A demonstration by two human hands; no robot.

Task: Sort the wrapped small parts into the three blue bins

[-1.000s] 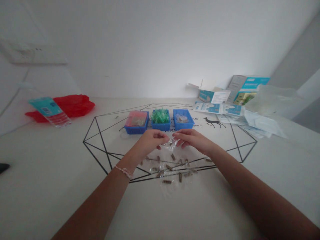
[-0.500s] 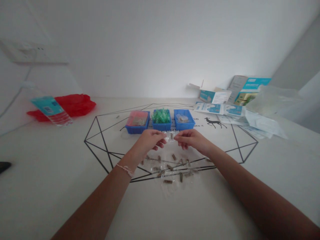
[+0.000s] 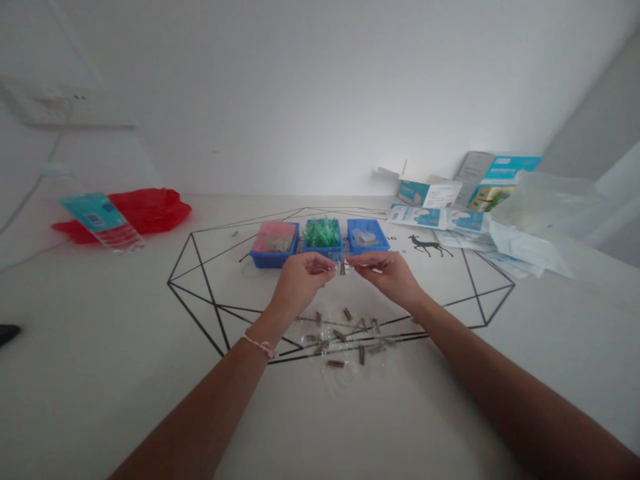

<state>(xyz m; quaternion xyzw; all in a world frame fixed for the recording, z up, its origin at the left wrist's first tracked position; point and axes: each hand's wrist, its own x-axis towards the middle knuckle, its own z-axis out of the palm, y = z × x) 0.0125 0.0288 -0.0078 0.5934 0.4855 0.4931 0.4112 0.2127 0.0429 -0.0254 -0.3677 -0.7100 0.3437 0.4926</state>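
Observation:
Between my fingertips is a small clear plastic bag [image 3: 343, 267] with a short brownish metal piece inside. My left hand [image 3: 306, 277] pinches its left side, and my right hand [image 3: 387, 275] pinches the right side. Just beyond my hands stand three blue bins: the left bin [image 3: 275, 260] holds pinkish and clear items, the middle bin [image 3: 323, 252] green plastic pieces, and the right bin [image 3: 369, 249] clear small bags. Nearer me, several similar small bags with metal pieces [image 3: 340, 335] lie scattered on the white table [image 3: 300, 420].
At the far left, a plastic bottle [image 3: 103, 220] lies against a red plastic bag [image 3: 155, 208]. Opened cartons [image 3: 430, 192], flat packets [image 3: 417, 216] and a clear bag [image 3: 545, 200] crowd the back right. A dark object [image 3: 9, 333] sits at the left edge.
Both hands have moved slightly farther from me with the small bag, and the fingers are more extended. The left wrist has shifted a little right. The bins and scattered bags stay put.

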